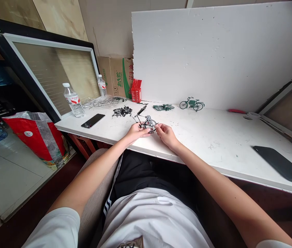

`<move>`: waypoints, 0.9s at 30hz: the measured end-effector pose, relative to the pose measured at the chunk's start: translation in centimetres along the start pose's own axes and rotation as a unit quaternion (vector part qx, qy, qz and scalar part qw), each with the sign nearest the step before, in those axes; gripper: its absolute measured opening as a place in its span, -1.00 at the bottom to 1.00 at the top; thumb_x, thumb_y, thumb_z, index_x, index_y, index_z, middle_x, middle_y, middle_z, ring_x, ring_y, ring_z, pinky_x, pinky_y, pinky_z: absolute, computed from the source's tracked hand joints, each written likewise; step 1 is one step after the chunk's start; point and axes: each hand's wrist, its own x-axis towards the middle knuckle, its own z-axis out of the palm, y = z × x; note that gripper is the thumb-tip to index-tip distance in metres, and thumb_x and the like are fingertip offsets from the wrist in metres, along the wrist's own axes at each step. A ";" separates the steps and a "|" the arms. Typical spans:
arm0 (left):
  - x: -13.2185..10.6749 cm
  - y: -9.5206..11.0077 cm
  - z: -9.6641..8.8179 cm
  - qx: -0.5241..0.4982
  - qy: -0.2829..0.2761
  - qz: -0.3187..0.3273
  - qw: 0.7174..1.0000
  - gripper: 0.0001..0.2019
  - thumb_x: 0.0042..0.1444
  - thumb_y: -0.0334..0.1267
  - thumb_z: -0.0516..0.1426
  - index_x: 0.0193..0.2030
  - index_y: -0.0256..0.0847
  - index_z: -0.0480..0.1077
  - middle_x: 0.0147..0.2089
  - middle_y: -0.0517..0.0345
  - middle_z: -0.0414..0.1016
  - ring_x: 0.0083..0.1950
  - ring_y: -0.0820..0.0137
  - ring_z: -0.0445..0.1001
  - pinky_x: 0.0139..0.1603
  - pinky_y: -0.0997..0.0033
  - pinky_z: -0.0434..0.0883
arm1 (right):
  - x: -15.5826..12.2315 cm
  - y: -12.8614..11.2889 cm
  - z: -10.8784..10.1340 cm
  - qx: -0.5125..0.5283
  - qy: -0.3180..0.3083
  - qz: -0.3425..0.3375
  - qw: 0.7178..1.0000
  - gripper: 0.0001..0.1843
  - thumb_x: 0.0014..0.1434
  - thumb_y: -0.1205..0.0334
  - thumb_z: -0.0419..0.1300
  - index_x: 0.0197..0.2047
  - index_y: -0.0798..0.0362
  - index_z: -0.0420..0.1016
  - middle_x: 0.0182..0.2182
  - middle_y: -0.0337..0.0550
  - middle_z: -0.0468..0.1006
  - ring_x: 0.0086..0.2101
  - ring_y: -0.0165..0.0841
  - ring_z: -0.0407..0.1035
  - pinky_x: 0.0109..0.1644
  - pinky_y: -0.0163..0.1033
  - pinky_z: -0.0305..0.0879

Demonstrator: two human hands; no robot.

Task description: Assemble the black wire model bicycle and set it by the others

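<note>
Near the front edge of the white table, my left hand (136, 133) has its fingers closed round a small black model bicycle (149, 124). One spoked wheel faces me between the two hands, and the thin frame tilts up and away. My right hand (165, 133) pinches at the right side of that wheel; its fingertips hide any small part there. Behind, a finished green model bicycle (192, 104) stands upright against the white board. A second green model bicycle (163, 107) lies flat, and a cluster of black model parts (122, 111) sits to the left.
On the left are a black phone (93, 121), a water bottle (73, 100) and another bottle (102, 86). A red box (136, 90) stands by a cardboard carton (114, 76). Thin wire-like sprues (101, 102) lie nearby. A dark flat object (281, 163) rests at the right edge.
</note>
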 end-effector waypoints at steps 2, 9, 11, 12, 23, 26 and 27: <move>0.0 0.0 0.0 0.000 0.000 0.003 1.000 -0.43 -0.01 -0.26 0.53 0.10 -0.30 0.46 -0.02 -0.09 0.70 0.00 0.17 0.70 0.35 -0.30 0.47 | 0.0 0.1 0.0 0.004 0.000 -0.002 1.000 -0.34 0.22 -0.49 0.23 -0.22 0.02 0.43 -0.46 -0.28 0.35 -0.46 -0.40 0.12 -0.39 -0.25 0.11; 0.3 -0.4 -0.2 0.004 -0.003 0.004 1.000 -0.41 -0.03 -0.23 0.54 0.10 -0.30 0.47 -0.03 -0.10 0.70 -0.01 0.17 0.70 0.33 -0.28 0.49 | 0.1 0.3 0.0 0.023 -0.003 0.021 1.000 -0.34 0.19 -0.52 0.23 -0.22 -0.02 0.39 -0.52 -0.34 0.27 -0.51 -0.41 0.09 -0.43 -0.26 0.07; 0.2 -0.3 -0.2 0.005 -0.003 0.005 1.000 -0.42 -0.02 -0.24 0.54 0.10 -0.29 0.47 -0.03 -0.09 0.70 -0.01 0.18 0.70 0.33 -0.29 0.49 | 0.1 0.2 0.0 0.029 -0.005 0.026 0.999 -0.34 0.19 -0.52 0.23 -0.23 -0.02 0.38 -0.53 -0.35 0.26 -0.53 -0.42 0.07 -0.45 -0.26 0.06; 0.2 -0.3 -0.2 0.005 -0.004 0.006 1.000 -0.43 -0.01 -0.25 0.53 0.11 -0.29 0.47 -0.02 -0.09 0.69 -0.01 0.18 0.70 0.34 -0.29 0.49 | 0.1 0.2 0.0 0.027 -0.005 0.026 0.999 -0.34 0.19 -0.52 0.22 -0.23 -0.02 0.37 -0.53 -0.35 0.26 -0.53 -0.42 0.07 -0.45 -0.26 0.05; -0.1 0.0 0.0 0.004 0.002 0.003 1.000 -0.42 -0.05 -0.25 0.55 0.07 -0.31 0.49 -0.05 -0.07 0.69 -0.01 0.19 0.69 0.32 -0.25 0.51 | 0.0 0.0 0.1 -0.003 0.008 0.007 1.000 -0.32 0.20 -0.53 0.19 -0.20 0.01 0.43 -0.49 -0.27 0.35 -0.45 -0.36 0.19 -0.39 -0.25 0.14; -0.1 0.1 0.1 0.009 -0.002 0.002 1.000 -0.43 -0.04 -0.25 0.54 0.08 -0.31 0.50 -0.05 -0.09 0.69 -0.01 0.19 0.69 0.31 -0.25 0.52 | -0.1 -0.2 0.1 -0.010 0.020 0.002 1.000 -0.33 0.21 -0.50 0.18 -0.20 0.01 0.43 -0.45 -0.23 0.40 -0.41 -0.35 0.23 -0.36 -0.24 0.16; -0.2 0.1 0.1 0.011 -0.005 0.003 1.000 -0.44 -0.03 -0.25 0.54 0.08 -0.31 0.50 -0.04 -0.09 0.69 0.00 0.18 0.69 0.32 -0.24 0.52 | -0.2 -0.2 0.1 -0.013 0.022 0.001 1.000 -0.34 0.22 -0.49 0.18 -0.21 0.02 0.43 -0.43 -0.22 0.41 -0.40 -0.35 0.24 -0.35 -0.24 0.17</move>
